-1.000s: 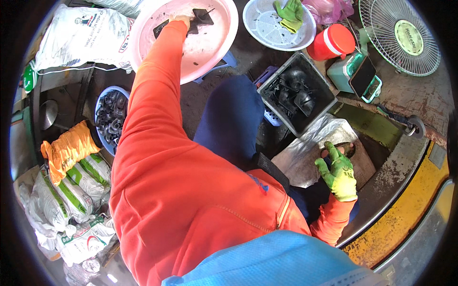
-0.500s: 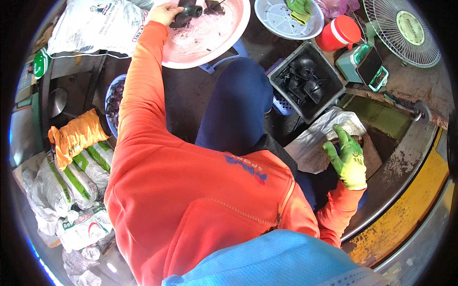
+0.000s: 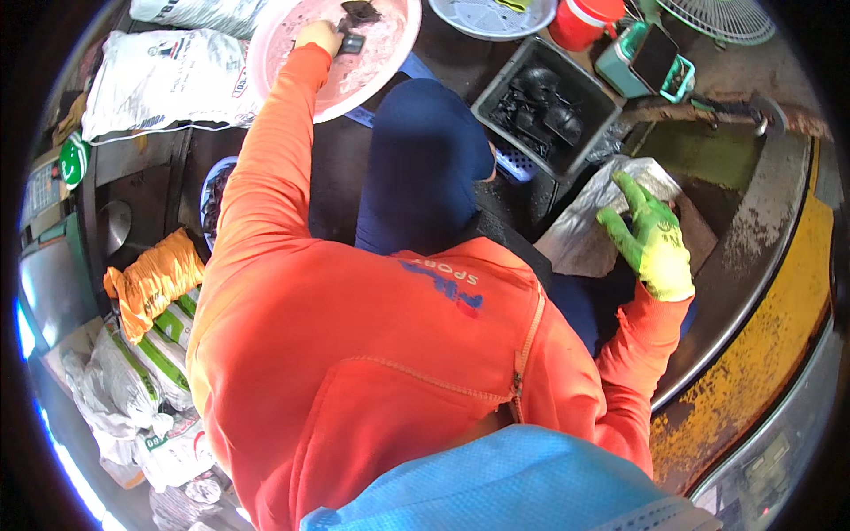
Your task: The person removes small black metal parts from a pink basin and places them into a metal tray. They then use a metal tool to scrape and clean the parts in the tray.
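A small dark piece (image 3: pixel 352 42) lies in the pink round tray (image 3: pixel 390 53) at the top of the scene, and the left hand (image 3: pixel 319 35), bare at the end of an orange sleeve, reaches onto that tray with its grip closed on the piece. More dark bits (image 3: pixel 361 12) sit just beyond it on the tray. The right hand (image 3: pixel 653 241), in a green glove, rests with its grip open, fingers spread flat on a crumpled silvery sheet (image 3: pixel 584 234). Between the two hands stands a grey tub (image 3: pixel 567 84) of black pieces. A white sack (image 3: pixel 164 80) lies left of the tray.
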The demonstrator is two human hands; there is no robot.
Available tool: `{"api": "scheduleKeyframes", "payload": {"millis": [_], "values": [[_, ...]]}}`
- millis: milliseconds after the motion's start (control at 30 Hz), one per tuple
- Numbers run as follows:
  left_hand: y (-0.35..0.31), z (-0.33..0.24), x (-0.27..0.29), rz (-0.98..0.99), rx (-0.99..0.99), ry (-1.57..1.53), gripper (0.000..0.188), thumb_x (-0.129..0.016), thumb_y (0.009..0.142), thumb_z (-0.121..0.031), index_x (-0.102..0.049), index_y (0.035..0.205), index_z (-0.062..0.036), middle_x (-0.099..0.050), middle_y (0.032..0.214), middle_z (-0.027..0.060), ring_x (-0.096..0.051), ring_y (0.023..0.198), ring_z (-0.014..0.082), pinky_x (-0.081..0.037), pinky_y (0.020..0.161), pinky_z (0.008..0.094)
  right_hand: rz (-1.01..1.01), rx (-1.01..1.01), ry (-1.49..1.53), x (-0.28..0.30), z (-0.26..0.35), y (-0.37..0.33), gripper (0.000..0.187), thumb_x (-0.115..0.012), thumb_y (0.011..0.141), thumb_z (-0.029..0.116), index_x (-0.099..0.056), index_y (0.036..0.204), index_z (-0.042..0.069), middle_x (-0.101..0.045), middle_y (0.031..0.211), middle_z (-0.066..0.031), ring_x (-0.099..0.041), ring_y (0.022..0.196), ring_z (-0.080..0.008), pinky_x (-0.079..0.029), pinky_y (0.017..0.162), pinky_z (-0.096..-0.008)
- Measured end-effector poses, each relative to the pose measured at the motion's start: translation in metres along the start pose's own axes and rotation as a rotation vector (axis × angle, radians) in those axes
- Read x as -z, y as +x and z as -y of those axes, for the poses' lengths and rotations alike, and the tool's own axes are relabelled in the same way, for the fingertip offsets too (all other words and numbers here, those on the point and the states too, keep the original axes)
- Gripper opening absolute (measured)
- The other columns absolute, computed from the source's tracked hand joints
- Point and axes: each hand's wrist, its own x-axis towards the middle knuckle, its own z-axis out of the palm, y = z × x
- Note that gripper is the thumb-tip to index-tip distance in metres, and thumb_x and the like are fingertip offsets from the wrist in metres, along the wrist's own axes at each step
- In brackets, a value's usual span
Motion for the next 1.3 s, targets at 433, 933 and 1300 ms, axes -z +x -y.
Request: {"api": "scheduleKeyframes", "payload": {"millis": [433, 933, 1300], "values": [[-0.039, -0.239, 0.036, 0.01, -0.571, -0.641, 0.041, -0.061, 0.081, -0.049, -0.071, 0.099, -0.0132, -0.067, 0.102, 0.0136, -0.063, 0.094, 0.0307, -0.048, 0.085, 0.0378, -0.02, 0.009, 0.041, -0.001, 0.0, 0.002, 0.05, -0.063, 0.083, 0.027, -0.053, 0.122, -0.003, -0.061, 0.111, -0.0212, -0.059, 0.096, -0.0371, -0.046, 0.084, -0.0415], [0.135, -0.014, -0.097, 0.263, 0.184, 0.173, 0.041, -0.051, 0.087, -0.039, -0.065, 0.114, -0.0114, -0.059, 0.122, 0.0117, -0.058, 0.112, 0.0281, -0.046, 0.093, 0.0369, 0.027, 0.048, -0.129, -0.013, -0.015, 0.033, 0.048, -0.068, 0.08, 0.022, -0.054, 0.12, -0.001, -0.064, 0.088, -0.0102, -0.06, 0.08, -0.0331, -0.046, 0.072, -0.0395], [0.096, -0.013, -0.045, 0.016, 0.323, -0.242, 0.031, -0.052, 0.082, -0.022, -0.068, 0.104, -0.0069, -0.061, 0.113, 0.0192, -0.06, 0.103, 0.0351, -0.048, 0.089, 0.0399, 0.042, 0.065, -0.135, -0.011, -0.016, 0.034, 0.049, -0.068, 0.08, 0.022, -0.053, 0.121, -0.003, -0.065, 0.09, -0.0147, -0.061, 0.083, -0.0342, -0.047, 0.076, -0.0402]]}}
